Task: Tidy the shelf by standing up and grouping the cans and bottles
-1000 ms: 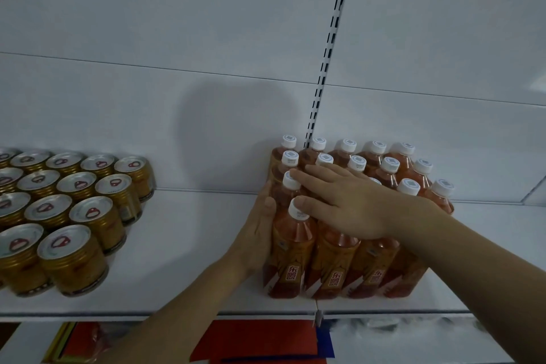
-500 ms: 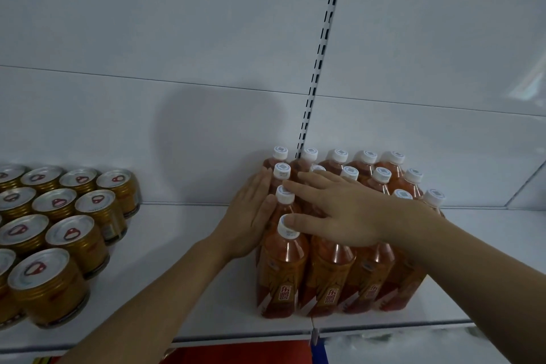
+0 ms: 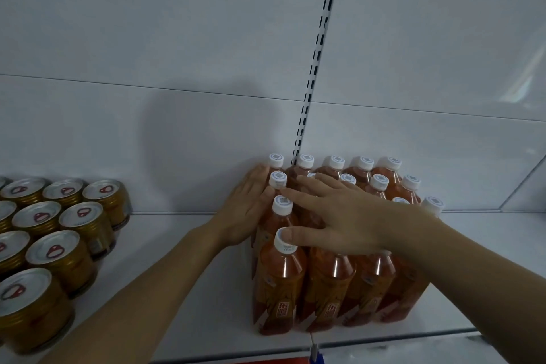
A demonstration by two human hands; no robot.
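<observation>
Several orange tea bottles (image 3: pixel 280 284) with white caps stand upright in a tight block on the white shelf (image 3: pixel 183 251), right of centre. My left hand (image 3: pixel 245 210) presses flat against the block's left side, fingers straight and pointing toward the back wall. My right hand (image 3: pixel 339 216) lies spread over the bottle caps, fingers straight, thumb touching the front-left cap. Several gold cans (image 3: pixel 59 233) with silver lids stand upright in rows at the far left.
The white back panel (image 3: pixel 177 127) rises behind the shelf, with a slotted upright (image 3: pixel 313 74) above the bottles. A bare stretch of shelf separates cans and bottles. The shelf's front edge (image 3: pixel 384 341) runs along the bottom.
My left hand has slid along the block's left side toward the back wall, from the front bottles to the rear ones. My right hand stays spread on the caps.
</observation>
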